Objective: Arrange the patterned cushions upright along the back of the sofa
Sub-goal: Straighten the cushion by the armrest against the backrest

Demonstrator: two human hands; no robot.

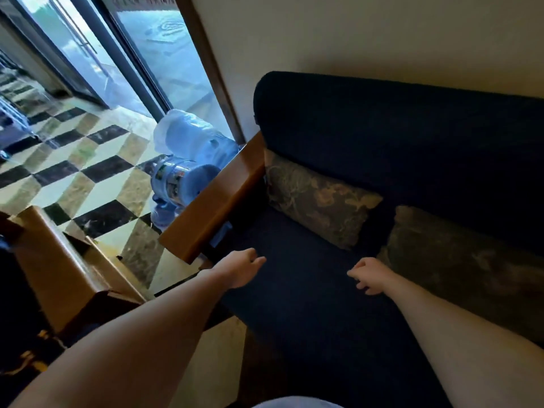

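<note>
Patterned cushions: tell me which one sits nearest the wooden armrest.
The lighter cushion, its floral pattern catching the light, lies right against the wooden armrest. The darker cushion sits farther along the sofa, close to the right hand.

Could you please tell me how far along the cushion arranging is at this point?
Done: the cushion by the armrest leans against the sofa back. In hand: nothing; the left hand and right hand hover empty. Left: the second cushion seems slumped lower.
</note>
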